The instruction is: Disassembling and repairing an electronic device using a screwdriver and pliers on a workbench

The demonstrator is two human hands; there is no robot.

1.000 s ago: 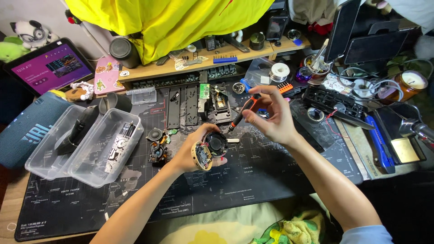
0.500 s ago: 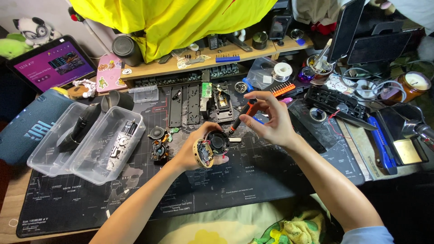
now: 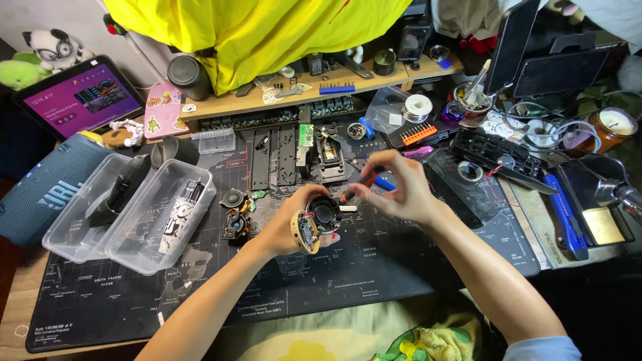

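Since the earlier frame the right hand [image 3: 396, 190] has drawn closer to the left, bringing the screwdriver [image 3: 359, 187] down so that its tip now meets the small round device [image 3: 315, 220] instead of hovering above it. The left hand [image 3: 289, 227] has barely shifted. Its grip is closed around the device, a disc-shaped assembly with a tan rim and a dark circular part in the middle, held just above the dark printed mat [image 3: 281, 294] that covers the bench. The open face of the device is tilted up and toward the right hand. The right hand's grip is closed on the screwdriver, pinched between thumb and fingertips near its red-and-black handle. The tool's long axis runs on a slant from upper right to lower left, with the tip pointing down and left into the device's dark centre.

Left of the hands, two clear plastic trays [image 3: 127, 214] sit side by side on the mat, holding dark parts. A small black component [image 3: 235, 224] lies between the trays and the left hand. A tablet with a purple screen [image 3: 80, 100] leans at the far left, and a blue utility knife [image 3: 565, 214] rests well apart on the right.
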